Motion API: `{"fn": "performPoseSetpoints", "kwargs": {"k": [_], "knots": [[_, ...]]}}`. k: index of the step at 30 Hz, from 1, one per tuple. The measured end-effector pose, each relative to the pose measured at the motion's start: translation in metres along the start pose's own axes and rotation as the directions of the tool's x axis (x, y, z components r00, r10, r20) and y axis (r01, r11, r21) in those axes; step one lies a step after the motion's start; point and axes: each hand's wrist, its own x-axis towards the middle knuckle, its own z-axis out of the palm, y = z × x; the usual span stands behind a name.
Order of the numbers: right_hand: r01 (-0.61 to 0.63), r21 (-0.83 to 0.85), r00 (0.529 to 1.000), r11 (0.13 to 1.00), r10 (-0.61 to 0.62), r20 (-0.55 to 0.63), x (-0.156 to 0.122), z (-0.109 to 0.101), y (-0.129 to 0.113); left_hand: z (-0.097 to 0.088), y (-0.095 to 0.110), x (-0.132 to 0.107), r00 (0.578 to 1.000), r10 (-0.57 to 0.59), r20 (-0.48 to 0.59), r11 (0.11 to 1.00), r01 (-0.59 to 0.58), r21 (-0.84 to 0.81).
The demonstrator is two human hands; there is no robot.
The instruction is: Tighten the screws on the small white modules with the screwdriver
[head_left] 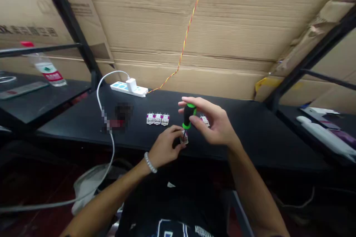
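Note:
My right hand [214, 124] grips a screwdriver [188, 116] with a black and green handle, held upright with its tip pointing down. Below the tip, my left hand [167, 146] pinches a small white and pink part [184, 139] at the near edge of the black table [250, 129]. A bead bracelet sits on my left wrist. Three similar white and pink parts [157, 119] stand in a row on the table just left of my hands. One more such part [205, 120] shows partly behind my right hand.
A white power strip [128, 88] with a plugged charger and a white cable [103, 118] lies at the back left. A red and yellow wire [187, 31] hangs down the cardboard wall. A water bottle [46, 67] stands on the left shelf. White items [322, 129] lie at right.

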Motion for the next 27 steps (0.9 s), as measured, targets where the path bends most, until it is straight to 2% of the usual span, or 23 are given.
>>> {"fn": "performPoseSetpoints", "kwargs": {"k": [4, 11, 16, 23, 25, 27], "knots": [[-0.03, 0.015, 1.0, 0.999, 0.03, 0.001, -0.001, 0.0, 0.0, 0.005, 0.005, 0.0, 0.999, -0.016, -0.04, 0.999, 0.018, 0.051], [-0.027, 0.037, 1.0, 0.999, 0.027, 0.004, -0.004, 0.001, 0.001, 0.016, 0.011, -0.001, 0.998, -0.002, -0.064, 0.96, 0.02, 0.278], [0.003, 0.01, 1.0, 1.0, -0.003, -0.019, 0.0, 0.001, -0.001, 0.016, 0.012, -0.002, 0.998, -0.009, -0.06, 0.951, 0.027, 0.309], [0.049, -0.269, 0.987, 0.962, -0.088, -0.136, 0.005, 0.005, 0.005, 0.017, 0.01, -0.003, 0.998, 0.004, -0.065, 0.949, 0.017, 0.314], [0.059, -0.252, 0.985, 0.966, -0.098, -0.144, 0.003, 0.005, 0.007, 0.018, 0.01, -0.003, 0.998, 0.003, -0.071, 0.95, 0.019, 0.31], [0.066, -0.145, 0.988, 0.987, -0.085, -0.128, 0.0, 0.004, 0.008, 0.018, 0.01, -0.003, 0.998, 0.004, -0.07, 0.954, 0.018, 0.3]]}}
